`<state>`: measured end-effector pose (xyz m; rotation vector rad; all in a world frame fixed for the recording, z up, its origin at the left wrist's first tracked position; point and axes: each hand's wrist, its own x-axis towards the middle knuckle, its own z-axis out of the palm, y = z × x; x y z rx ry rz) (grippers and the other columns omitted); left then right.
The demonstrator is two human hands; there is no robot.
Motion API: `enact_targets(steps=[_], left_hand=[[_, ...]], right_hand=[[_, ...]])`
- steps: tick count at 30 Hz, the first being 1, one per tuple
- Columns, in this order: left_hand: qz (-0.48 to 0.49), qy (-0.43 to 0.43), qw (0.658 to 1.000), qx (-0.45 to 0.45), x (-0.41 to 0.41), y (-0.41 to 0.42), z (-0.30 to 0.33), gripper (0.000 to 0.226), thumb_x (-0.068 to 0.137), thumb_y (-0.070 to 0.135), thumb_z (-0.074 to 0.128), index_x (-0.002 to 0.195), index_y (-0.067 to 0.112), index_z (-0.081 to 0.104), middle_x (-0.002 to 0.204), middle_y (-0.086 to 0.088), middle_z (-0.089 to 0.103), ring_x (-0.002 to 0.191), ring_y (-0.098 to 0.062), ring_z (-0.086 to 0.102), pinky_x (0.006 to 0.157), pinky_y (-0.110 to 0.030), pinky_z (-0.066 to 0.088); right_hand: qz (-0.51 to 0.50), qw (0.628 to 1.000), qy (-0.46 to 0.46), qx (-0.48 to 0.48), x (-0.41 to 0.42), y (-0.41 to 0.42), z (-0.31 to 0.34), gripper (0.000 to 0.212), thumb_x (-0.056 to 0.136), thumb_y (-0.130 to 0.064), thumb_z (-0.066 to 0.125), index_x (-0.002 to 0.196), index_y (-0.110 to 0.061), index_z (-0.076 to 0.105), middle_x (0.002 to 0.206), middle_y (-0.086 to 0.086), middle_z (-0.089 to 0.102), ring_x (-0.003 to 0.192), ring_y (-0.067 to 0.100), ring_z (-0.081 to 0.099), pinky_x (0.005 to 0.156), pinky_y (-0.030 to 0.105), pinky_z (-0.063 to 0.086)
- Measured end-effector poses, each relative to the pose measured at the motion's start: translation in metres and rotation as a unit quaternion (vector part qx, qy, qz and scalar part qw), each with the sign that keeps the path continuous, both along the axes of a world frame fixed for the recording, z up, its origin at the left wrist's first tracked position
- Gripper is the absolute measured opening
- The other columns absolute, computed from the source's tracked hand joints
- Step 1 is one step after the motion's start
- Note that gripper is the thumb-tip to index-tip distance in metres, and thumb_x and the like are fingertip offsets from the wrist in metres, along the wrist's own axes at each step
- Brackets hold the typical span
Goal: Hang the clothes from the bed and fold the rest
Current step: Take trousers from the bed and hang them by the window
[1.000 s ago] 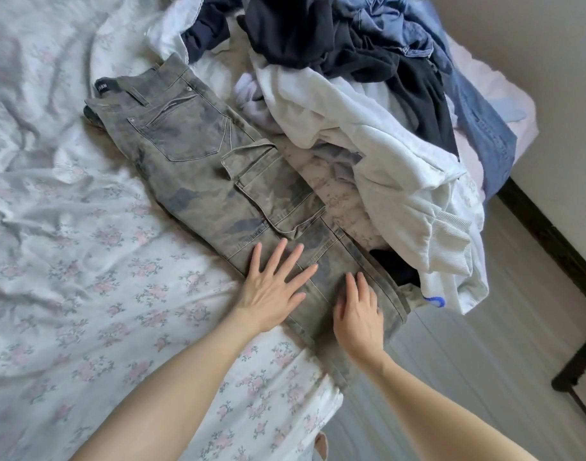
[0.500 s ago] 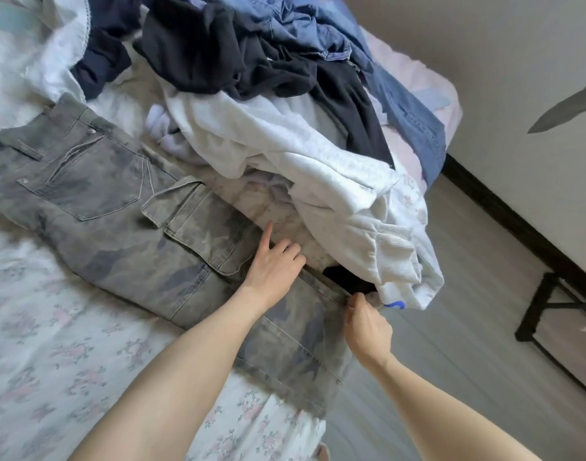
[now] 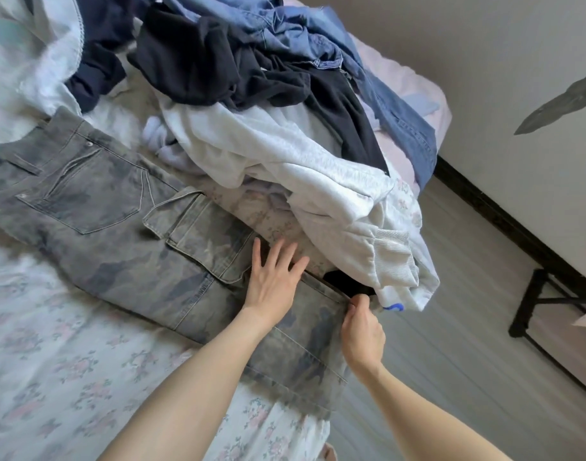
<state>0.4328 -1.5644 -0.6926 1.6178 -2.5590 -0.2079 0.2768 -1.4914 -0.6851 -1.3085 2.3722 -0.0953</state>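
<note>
Grey camouflage cargo jeans (image 3: 125, 227) lay flat across the floral bed (image 3: 52, 361). The left hand (image 3: 273, 281) pressed them, fingers spread; the right hand (image 3: 363, 327) pinched their far edge. Denim looked heavy and stiff, best gripped at seams.

A single head-worn wide-angle view looks forward and steeply down from above the near edge of the floral-sheeted bed (image 3: 52, 377), close enough that both bare forearms enter from the bottom of the frame. It faces across the mattress toward the grey wall (image 3: 484, 78), with grey plank floor (image 3: 451, 361) at right.
</note>
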Motion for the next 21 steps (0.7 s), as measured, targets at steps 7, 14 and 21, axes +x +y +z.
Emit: enact_targets(steps=[7,14,21], left_hand=[[0.095,-0.046,0.994,-0.004,0.056,0.013,-0.007,0.059,0.082,0.034,0.061,0.137,0.02,0.046,0.146,-0.014,0.039,0.135,-0.038,0.034,0.102,-0.069,0.021],[0.237,-0.057,0.969,0.042,0.159,0.019,-0.022,0.056,0.093,0.043,0.038,0.145,0.022,0.029,0.152,-0.014,0.025,0.14,-0.037,0.021,0.107,-0.065,0.003],[0.323,-0.086,0.939,0.085,0.219,0.004,-0.034,0.064,0.095,0.049,0.024,0.149,0.022,0.003,0.158,-0.008,-0.003,0.144,-0.028,-0.007,0.11,-0.054,-0.012]], right_hand=[[0.315,0.947,0.057,-0.016,0.044,0.012,0.002,0.066,0.08,0.0,0.054,0.142,-0.008,0.035,0.15,0.016,0.03,0.139,0.034,0.028,0.109,0.051,0.027],[0.491,0.863,0.089,-0.076,0.134,-0.04,-0.003,0.059,0.08,-0.027,0.064,0.136,-0.016,0.048,0.143,0.01,0.044,0.131,0.029,0.042,0.103,0.057,0.031],[0.56,0.819,0.079,-0.097,0.204,-0.11,-0.002,0.055,0.091,-0.029,0.051,0.143,-0.017,0.036,0.15,0.013,0.031,0.139,0.032,0.027,0.109,0.058,0.018]])
